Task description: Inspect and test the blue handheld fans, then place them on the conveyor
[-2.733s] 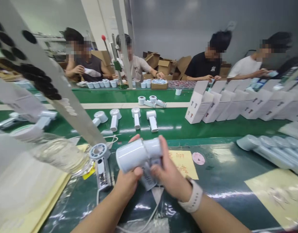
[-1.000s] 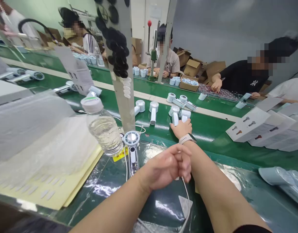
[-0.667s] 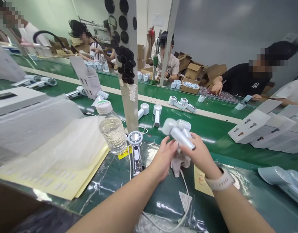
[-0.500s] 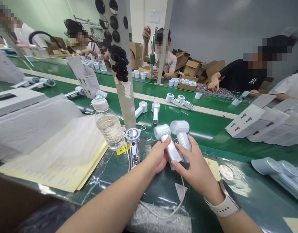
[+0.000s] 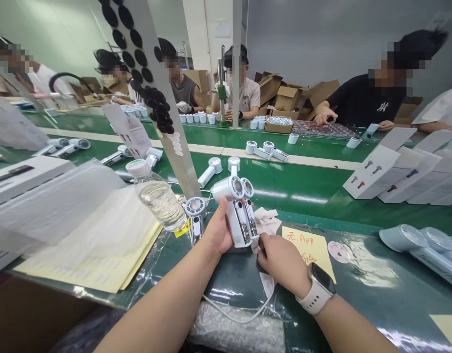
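Observation:
Two pale handheld fans point(image 5: 238, 221), side by side with their round heads up, are gripped in my left hand point(image 5: 217, 230). Its thumb lies along the outer fan, and the open sides with bare inner parts face right. My right hand point(image 5: 281, 260), with a watch on the wrist, is closed on a crumpled white cloth point(image 5: 268, 221) just right of the fans' lower ends. Part of the cloth is hidden behind the fans and fingers. Another fan point(image 5: 195, 208) stands left of my left hand, its round grille facing me.
A water bottle point(image 5: 158, 198) leans beside a slanted metal post point(image 5: 182, 166) bearing black discs. Yellow sheets point(image 5: 126, 267) lie left, a handwritten note point(image 5: 307, 245) right. More fans point(image 5: 424, 250) lie far right, below white boxes point(image 5: 373, 169). Co-workers sit across the green belt point(image 5: 314, 181).
The two fans have turned so their open sides show, and now rest in my left hand alone. My right hand has left them and holds the white cloth lower down. The view has shifted slightly.

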`<control>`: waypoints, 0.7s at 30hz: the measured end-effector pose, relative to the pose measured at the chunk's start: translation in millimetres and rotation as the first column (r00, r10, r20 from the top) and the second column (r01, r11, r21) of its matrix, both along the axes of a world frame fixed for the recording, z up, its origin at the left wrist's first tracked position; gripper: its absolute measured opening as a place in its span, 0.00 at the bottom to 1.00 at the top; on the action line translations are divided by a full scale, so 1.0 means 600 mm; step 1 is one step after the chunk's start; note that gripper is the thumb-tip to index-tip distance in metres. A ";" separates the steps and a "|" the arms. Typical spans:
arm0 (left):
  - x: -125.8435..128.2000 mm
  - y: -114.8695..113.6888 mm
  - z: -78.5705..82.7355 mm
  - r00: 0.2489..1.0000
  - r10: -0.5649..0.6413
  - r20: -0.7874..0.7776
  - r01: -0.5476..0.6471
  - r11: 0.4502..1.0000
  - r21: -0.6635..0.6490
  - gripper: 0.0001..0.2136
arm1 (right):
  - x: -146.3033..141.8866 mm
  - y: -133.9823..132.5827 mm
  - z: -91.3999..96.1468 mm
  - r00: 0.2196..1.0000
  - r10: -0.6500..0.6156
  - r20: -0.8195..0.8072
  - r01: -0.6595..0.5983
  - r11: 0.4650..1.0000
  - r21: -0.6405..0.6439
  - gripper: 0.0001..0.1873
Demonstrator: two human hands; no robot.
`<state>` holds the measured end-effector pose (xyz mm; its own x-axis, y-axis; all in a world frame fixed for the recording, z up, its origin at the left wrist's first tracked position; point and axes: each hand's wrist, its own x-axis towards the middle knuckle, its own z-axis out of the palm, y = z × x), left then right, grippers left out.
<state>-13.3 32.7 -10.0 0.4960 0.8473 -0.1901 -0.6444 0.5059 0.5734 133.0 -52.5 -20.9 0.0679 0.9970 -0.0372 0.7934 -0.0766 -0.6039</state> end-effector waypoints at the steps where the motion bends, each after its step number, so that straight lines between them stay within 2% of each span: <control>1: -0.003 0.000 0.004 1.000 0.014 0.008 -0.015 1.000 0.020 0.29 | -0.002 -0.002 0.001 1.000 0.006 0.010 -0.006 1.000 -0.002 0.10; 3: -0.008 0.000 0.010 0.999 0.045 0.027 -0.046 0.997 0.057 0.33 | -0.001 -0.007 0.010 0.996 0.050 -0.067 -0.053 0.998 -0.040 0.10; 5: -0.009 -0.001 0.013 0.997 0.072 0.042 -0.075 0.994 0.083 0.34 | 0.005 -0.012 0.023 0.939 0.102 -0.329 -0.145 0.983 -0.109 0.07; 7: -0.008 -0.002 0.014 0.994 0.098 0.043 -0.102 0.989 0.103 0.32 | 0.008 -0.015 0.033 0.772 0.086 -0.630 -0.239 0.957 -0.163 0.05; 9: -0.004 -0.004 0.014 0.992 0.119 0.039 -0.123 0.985 0.125 0.31 | 0.004 -0.016 0.037 0.624 0.036 -0.781 -0.283 0.941 -0.183 0.09; 11: 0.000 -0.006 0.016 0.990 0.132 0.038 -0.136 0.980 0.146 0.31 | -0.006 -0.016 0.035 0.560 0.016 -0.828 -0.281 0.944 -0.172 0.12; 14: 0.004 -0.009 0.021 0.990 0.139 0.040 -0.143 0.977 0.160 0.33 | -0.024 -0.017 0.027 0.520 0.018 -0.854 -0.221 0.969 -0.114 0.19; 19: 0.003 -0.010 0.025 0.984 0.178 0.013 -0.177 0.966 0.187 0.33 | -0.046 -0.025 0.012 0.540 0.041 -0.841 -0.139 0.989 -0.041 0.24; 21: 0.003 -0.010 0.022 0.983 0.186 0.000 -0.182 0.962 0.201 0.33 | -0.056 -0.029 0.005 0.514 0.010 -0.858 -0.100 0.994 -0.048 0.24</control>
